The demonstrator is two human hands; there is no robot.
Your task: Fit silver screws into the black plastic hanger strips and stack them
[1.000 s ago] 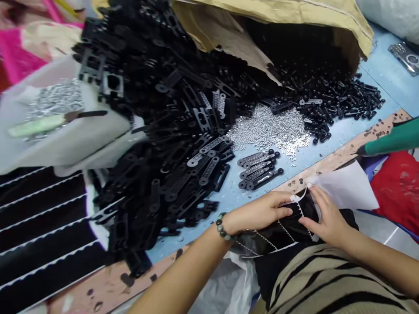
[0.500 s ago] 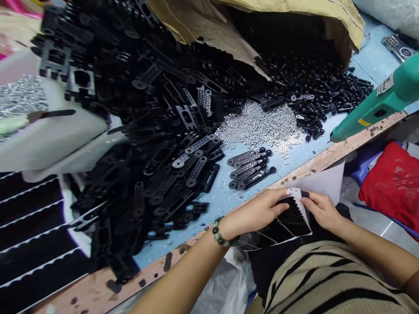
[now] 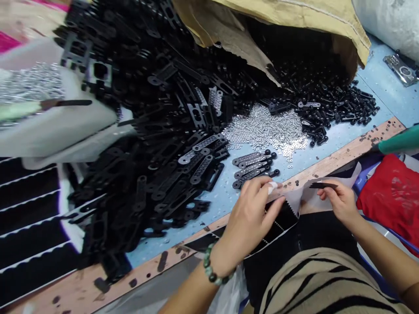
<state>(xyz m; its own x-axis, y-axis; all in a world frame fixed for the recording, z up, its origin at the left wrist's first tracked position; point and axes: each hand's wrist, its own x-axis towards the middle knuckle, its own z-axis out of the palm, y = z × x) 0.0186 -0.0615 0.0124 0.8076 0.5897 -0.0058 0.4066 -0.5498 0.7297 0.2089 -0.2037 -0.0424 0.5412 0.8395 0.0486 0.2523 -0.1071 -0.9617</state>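
My left hand [image 3: 252, 213], with a green bead bracelet on the wrist, pinches the edge of a sheet of black scalloped strips [image 3: 283, 218] that lies over my lap at the table edge. My right hand [image 3: 338, 198] pinches a thin black strip [image 3: 322, 186] lifted off the white backing paper [image 3: 307, 196]. A short row of black perforated plastic bars [image 3: 253, 168] lies on the blue table just beyond my left hand.
A big heap of black plastic parts [image 3: 157, 131] covers the table's left and middle. Small silver screws [image 3: 265, 128] lie in a pile. A brown sack [image 3: 294, 17] spills small black pieces [image 3: 337, 104]. A green tool [image 3: 397, 141] and red cloth [image 3: 389, 196] sit right. More black strip sheets [image 3: 29, 218] lie far left.
My right hand has pulled a black strip up and to the right, off the sheet. My left hand has shifted forward onto the sheet's edge. The green tool has dropped back to the right.
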